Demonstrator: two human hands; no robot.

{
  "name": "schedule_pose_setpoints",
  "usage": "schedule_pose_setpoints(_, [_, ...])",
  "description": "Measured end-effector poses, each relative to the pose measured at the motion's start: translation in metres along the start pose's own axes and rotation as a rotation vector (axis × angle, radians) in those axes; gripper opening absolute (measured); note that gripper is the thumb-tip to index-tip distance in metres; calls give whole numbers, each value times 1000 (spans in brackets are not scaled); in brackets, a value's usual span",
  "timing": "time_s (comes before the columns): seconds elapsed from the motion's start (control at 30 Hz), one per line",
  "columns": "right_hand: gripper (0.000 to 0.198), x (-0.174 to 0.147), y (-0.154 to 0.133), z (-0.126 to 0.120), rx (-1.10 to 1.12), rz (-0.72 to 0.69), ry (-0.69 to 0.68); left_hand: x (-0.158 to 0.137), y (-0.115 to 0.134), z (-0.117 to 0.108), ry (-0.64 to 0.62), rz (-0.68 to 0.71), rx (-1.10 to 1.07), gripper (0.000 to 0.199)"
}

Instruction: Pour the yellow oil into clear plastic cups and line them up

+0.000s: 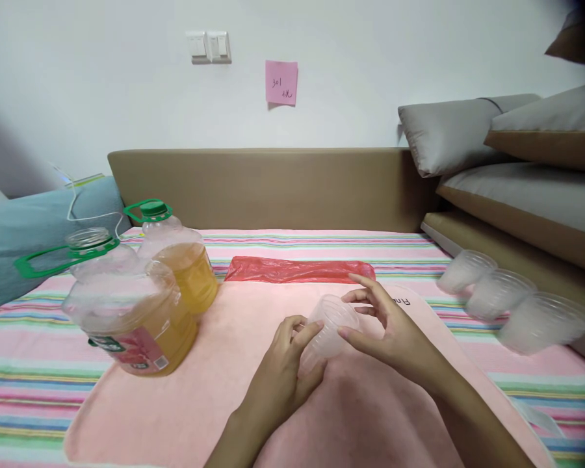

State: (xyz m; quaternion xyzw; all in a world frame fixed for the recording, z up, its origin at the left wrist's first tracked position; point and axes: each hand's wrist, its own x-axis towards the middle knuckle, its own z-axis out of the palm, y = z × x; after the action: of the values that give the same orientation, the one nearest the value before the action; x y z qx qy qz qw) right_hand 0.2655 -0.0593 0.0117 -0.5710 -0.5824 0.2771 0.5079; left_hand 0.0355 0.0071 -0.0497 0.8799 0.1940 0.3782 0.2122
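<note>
We've got the clear cup pinched in our left grip, over the pink mat; right grip half-spread beside it, contact unclear. Axis slants up-right; can't tell mouth end.

Two bare forearms, left and right, reach in from the near side, slanting inward. Left hand curled in a grip, index bent, thumb lower and nearer. Right hand a little farther off, turned left; fingers fanned, topmost raised, thumb apart on near side. Its pressure unclear from here.
</note>
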Motion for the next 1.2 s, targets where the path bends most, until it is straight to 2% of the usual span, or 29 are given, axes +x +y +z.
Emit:
schedule_pose_setpoints(0.17, [76, 3, 1, -4, 50, -59, 38, -1, -1, 1, -2, -17, 13, 76])
schedule_pose_setpoints(0.27, [77, 0, -13, -26, 115, -150, 167, -1, -3, -1, 32, -32, -2, 76])
schedule_pose_setpoints(0.4, [78, -15, -36, -73, 163, -327, 449, 2, -8, -8, 204, -132, -25, 87])
schedule_pose_setpoints(0.5, [83, -22, -38, -90, 95, -334, 476, 6, -12, -15, 366, -233, -52, 94])
schedule_pose_setpoints(0.57, [87, -19, -32, -85, 18, -293, 410, 9, -14, -19, 461, -301, -91, 94])
schedule_pose_setpoints(0.67, [92, -10, -18, -58, -128, -206, 295, 12, -14, -24, 569, -356, -161, 95])
schedule_pose_setpoints(0.77, [93, -3, -7, -23, -227, -102, 164, 15, -12, -28, 632, -359, -208, 95])
schedule_pose_setpoints(0.9, [93, -2, 0, 12, -215, 31, -13, 16, -11, -30, 678, -371, -249, 93])
schedule_pose_setpoints(1.0, [94, -2, 4, 22, -199, 90, -68, 17, -11, -31, 693, -359, -254, 92])
schedule_pose_setpoints(1.2, [95, 0, 11, 25, -188, 85, -98, 17, -10, -31, 700, -324, -255, 91])
